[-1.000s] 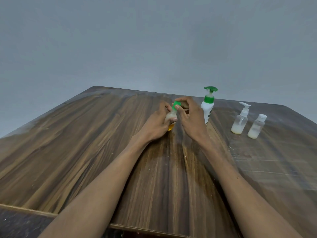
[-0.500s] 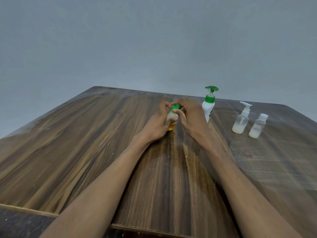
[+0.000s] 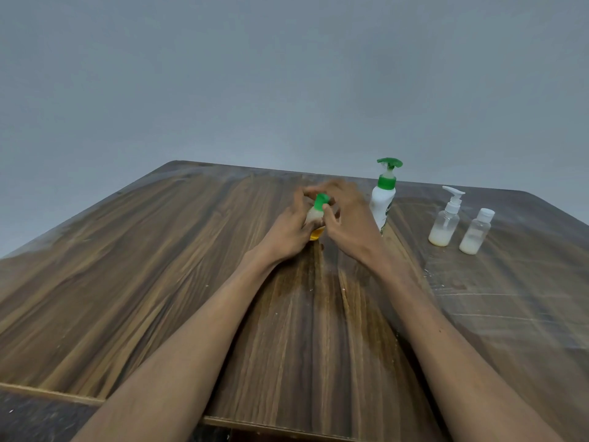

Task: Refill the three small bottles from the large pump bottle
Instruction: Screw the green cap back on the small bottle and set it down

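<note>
Just left of the large pump bottle point(image 3: 382, 202) on the desk point(image 3: 159, 282), the left hand point(image 3: 290, 231) steadied a small bottle point(image 3: 315, 218) while the right hand point(image 3: 347, 221) had shifted its grip, pinching the green cap point(image 3: 320, 201) — apparently mid-twist. Two small bottles point(image 3: 444, 224) waited right of the pump.

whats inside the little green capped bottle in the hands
The small green-capped bottle shows pale, whitish liquid in its upper body and an amber-yellow band at its base. The left hand and right hand cover its sides, so its fill level is hidden.
</note>
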